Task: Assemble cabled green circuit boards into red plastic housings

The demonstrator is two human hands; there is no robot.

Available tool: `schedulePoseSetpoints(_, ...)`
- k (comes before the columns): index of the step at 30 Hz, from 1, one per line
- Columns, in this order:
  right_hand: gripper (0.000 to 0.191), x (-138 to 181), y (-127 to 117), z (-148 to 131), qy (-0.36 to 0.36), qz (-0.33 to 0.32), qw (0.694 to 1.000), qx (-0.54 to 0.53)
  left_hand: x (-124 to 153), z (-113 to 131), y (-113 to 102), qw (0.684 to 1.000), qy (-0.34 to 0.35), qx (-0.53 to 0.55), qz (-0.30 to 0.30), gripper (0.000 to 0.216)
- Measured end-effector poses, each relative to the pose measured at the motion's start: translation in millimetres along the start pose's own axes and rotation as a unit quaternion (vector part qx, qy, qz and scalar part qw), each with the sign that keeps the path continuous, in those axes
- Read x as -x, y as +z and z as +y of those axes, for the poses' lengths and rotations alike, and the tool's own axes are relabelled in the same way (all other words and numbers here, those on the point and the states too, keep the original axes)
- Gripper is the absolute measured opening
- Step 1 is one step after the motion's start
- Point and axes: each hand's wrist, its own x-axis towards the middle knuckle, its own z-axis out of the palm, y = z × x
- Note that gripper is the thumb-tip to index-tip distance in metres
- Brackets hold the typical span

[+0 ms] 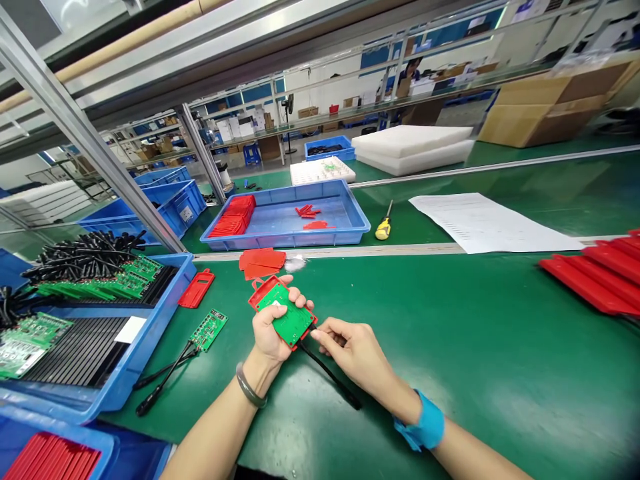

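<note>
The left hand (pixel 270 333) has its fingers (pixel 295 297) closed around a flat red plastic case (pixel 257 293) with a green circuit board (pixel 289 319) seated in it, held above the near middle of the green table (pixel 450 347). The right hand (pixel 350 350) pinches a thin black cable (pixel 333 379) at the board's near right corner, fingers (pixel 320 335) closed tight. To the left lie a loose green board with black leads (pixel 209 330) and an empty red case shell (pixel 197 289).

Green-matted workbench (pixel 450 347) across the foreground, slanted aluminium frame post (pixel 85 133) at ten o'clock, cardboard boxes (pixel 545 107) at two o'clock, standing fan (pixel 289 107) before a white wall (pixel 330 80) at twelve o'clock, bright even light.
</note>
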Motion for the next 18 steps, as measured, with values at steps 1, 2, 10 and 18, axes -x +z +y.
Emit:
schedulePoseSetpoints(1, 0.028, -0.6, -1.0, -0.6, 0.028, -0.04, 0.997, -0.061, -0.6, 0.7, -0.8, 1.0, -0.01, -0.003, 0.001, 0.041)
schedulePoseSetpoints(2, 0.026, -1.5, -2.2, -1.6, 0.056, -0.08, 0.987, -0.129, -1.1, 1.1, -1.6, 1.0, -0.021, -0.008, 0.0, 0.041)
schedulePoseSetpoints(10, 0.037, -5.6, 4.3, 2.1, 0.095, -0.097, 0.934, -0.331, -1.7, -9.2, -8.3, 0.993, -0.079, -0.079, -0.027, 0.051)
schedulePoseSetpoints(18, 0.035, -10.5, -2.5, 13.1, 0.064, 0.031, 0.962, -0.262, -4.2, -3.6, -11.3, 0.957, -0.154, -0.244, 0.027, 0.038)
